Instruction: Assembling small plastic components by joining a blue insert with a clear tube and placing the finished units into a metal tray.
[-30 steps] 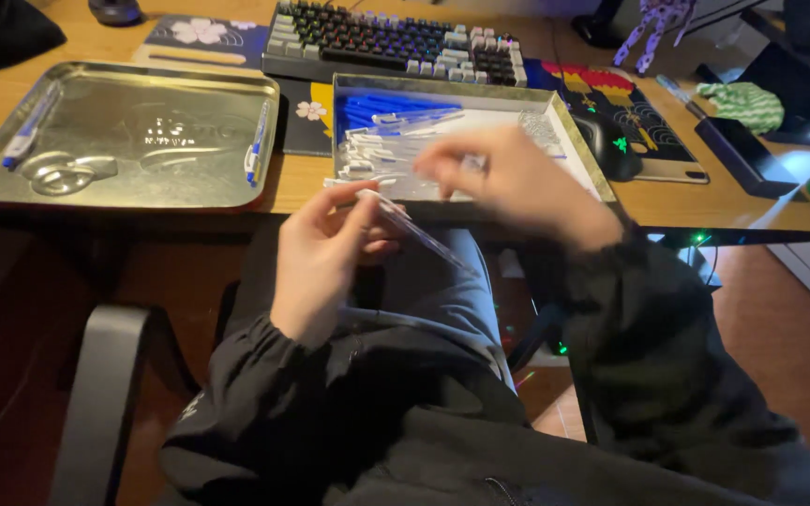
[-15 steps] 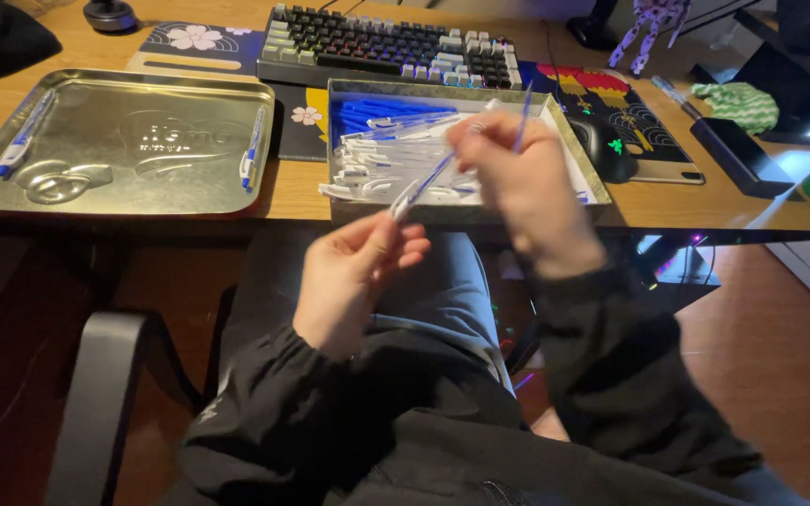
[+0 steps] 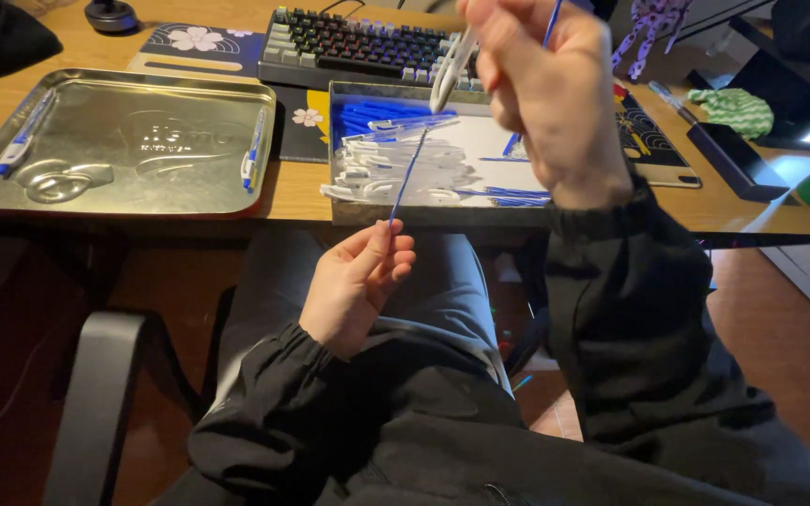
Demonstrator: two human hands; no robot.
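While my left hand [image 3: 353, 286] pinched the low end of a thin blue refill [image 3: 407, 176], its length ran up-right toward my right hand [image 3: 541, 84], which gripped a white pen barrel [image 3: 450, 70].

warm indoor light, dim below the desk

glare streaks the metal tray [image 3: 133, 141] at upper left; the raised right hand [image 3: 546, 94] is slightly blurred (frame edges curve).
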